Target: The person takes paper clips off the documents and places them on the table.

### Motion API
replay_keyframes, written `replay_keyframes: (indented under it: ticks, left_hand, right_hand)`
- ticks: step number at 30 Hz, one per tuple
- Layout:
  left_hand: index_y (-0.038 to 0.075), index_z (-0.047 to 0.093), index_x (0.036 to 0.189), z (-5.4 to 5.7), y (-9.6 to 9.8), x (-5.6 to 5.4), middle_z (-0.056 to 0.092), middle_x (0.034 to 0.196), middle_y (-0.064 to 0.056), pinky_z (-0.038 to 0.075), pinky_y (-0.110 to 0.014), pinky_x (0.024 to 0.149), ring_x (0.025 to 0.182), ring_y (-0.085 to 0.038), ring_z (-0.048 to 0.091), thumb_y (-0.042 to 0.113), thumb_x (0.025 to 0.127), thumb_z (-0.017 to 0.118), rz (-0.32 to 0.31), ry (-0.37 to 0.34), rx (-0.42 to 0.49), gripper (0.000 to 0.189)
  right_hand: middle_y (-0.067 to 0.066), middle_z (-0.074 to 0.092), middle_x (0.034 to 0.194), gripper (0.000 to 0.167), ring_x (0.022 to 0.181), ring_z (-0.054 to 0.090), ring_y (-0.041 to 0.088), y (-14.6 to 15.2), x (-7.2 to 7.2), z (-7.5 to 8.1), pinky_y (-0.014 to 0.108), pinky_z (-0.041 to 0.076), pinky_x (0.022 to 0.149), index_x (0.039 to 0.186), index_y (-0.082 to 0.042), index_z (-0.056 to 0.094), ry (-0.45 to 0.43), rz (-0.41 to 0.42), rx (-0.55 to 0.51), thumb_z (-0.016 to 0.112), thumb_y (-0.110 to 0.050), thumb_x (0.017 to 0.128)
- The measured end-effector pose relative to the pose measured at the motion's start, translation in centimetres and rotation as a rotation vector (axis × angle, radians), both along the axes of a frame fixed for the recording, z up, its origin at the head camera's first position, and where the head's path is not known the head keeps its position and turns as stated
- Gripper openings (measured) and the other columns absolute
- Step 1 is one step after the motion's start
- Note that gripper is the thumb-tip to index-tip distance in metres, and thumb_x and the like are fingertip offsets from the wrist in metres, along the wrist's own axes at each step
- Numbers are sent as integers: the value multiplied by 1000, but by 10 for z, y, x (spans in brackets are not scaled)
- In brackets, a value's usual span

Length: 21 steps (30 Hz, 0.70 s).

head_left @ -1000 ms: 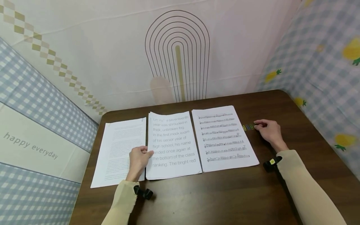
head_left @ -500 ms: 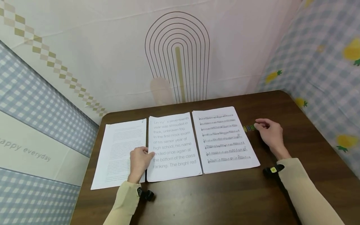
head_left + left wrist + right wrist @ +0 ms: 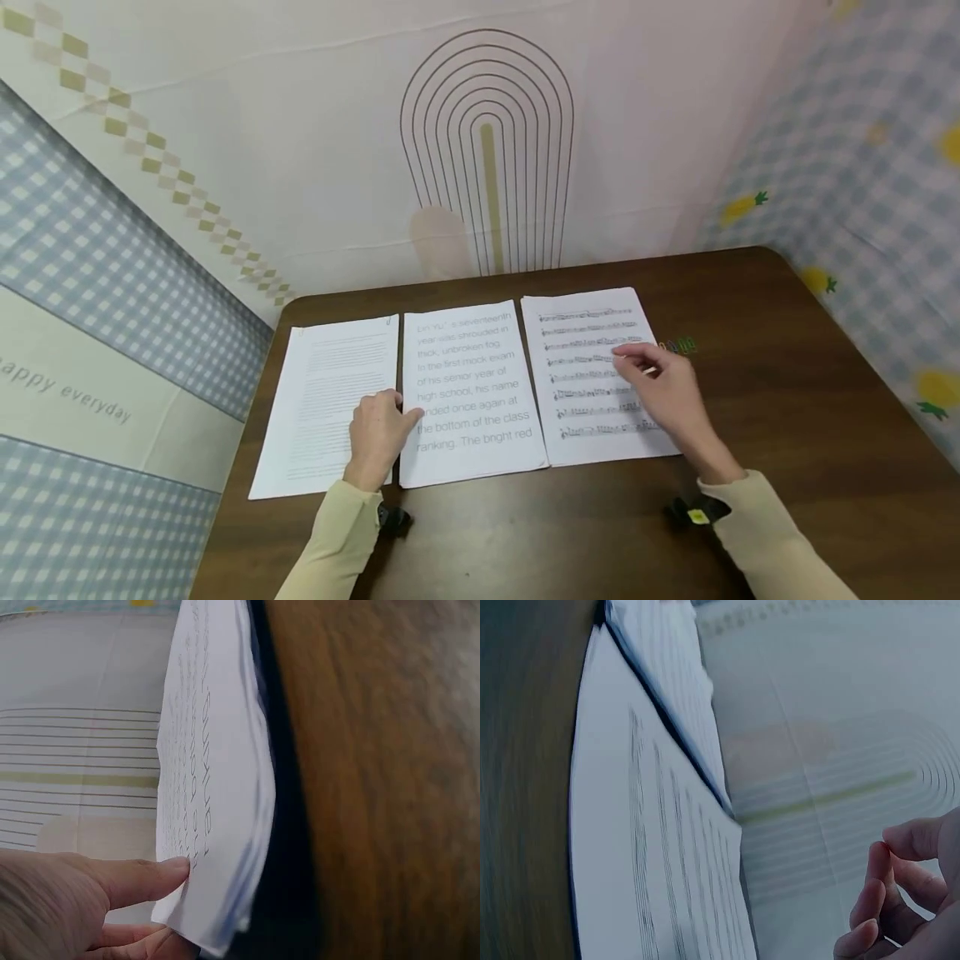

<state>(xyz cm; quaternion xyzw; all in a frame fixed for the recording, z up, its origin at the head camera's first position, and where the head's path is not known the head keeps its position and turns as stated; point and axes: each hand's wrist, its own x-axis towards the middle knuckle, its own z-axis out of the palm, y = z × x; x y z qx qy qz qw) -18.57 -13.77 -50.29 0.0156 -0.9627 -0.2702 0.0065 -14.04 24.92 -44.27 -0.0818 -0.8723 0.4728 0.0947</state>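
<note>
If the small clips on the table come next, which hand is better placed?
Probably the right hand: it is closer to the clips, while the left hand pinches the middle paper stack.

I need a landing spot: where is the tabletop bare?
Bare: table in front of the large-print pages and music sheets; also right of the right hand and paper clips. Crowded: only slits part the pages; the left hand bridges one, beside the small-print pages.

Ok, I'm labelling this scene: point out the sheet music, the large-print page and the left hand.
Sheet music point(image 3: 579, 377), head view: its middle staves.
Large-print page point(image 3: 471, 392), head view: middle of its text.
Left hand point(image 3: 377, 435), head view: its back.
</note>
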Motion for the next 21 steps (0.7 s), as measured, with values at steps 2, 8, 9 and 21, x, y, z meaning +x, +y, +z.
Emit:
replay_keyframes:
  ticks: [2,8,9,21]
  left_hand:
    - [-7,80,95,-1,0,0,77,79,-21,47,-30,46,54,-22,63,15,87,90,6,-3,-12,25]
    - [-6,81,102,1,-6,3,79,84,-21,43,-27,45,54,-19,60,21,90,89,13,26,-14,31]
    - [-6,81,103,2,-9,4,79,83,-20,42,-27,45,54,-19,60,22,91,88,18,40,-8,31]
    - [-3,81,108,8,-80,19,81,84,-15,52,-42,56,71,-34,73,17,95,78,179,93,-14,24]
  right_hand:
    - [11,73,98,21,85,59,5,-16,4,-1,16,48,73,118,-1,80,-7,46,-11,73,-15,105]
    - [11,73,97,17,85,59,11,-60,8,-4,19,49,75,116,-2,80,-69,152,-47,73,-11,104]
    - [11,73,96,17,84,59,12,-67,7,-4,19,49,74,116,-2,80,-80,170,-52,73,-10,103]
    - [1,77,91,21,81,63,6,-155,3,-5,21,53,73,116,-2,80,-170,575,27,76,-13,99]
